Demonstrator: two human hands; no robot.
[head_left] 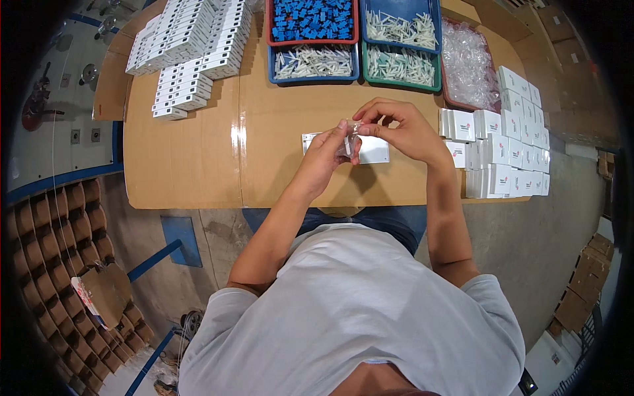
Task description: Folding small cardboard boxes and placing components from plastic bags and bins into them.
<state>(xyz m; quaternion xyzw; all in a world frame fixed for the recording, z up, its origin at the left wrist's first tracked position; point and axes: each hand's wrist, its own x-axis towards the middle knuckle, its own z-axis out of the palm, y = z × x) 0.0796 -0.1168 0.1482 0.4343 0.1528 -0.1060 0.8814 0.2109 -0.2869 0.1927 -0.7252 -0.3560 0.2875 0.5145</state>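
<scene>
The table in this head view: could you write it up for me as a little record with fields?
Left hand: holding a small clear bag; its contents are unclear
Right hand: touching the bag's upper end
Below the hands: flat white box on the brown table
Far side: red tray of blue pieces; blue and green trays of white pieces
Far right: tray of clear plastic
Left and right sides: stacked white boxes

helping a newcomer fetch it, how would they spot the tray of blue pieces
Look to the far side of the cardboard-topped table. There, the red tray lies directly beyond a blue tray of white pieces. Unlike its neighbours, it holds bright blue pieces.
</scene>
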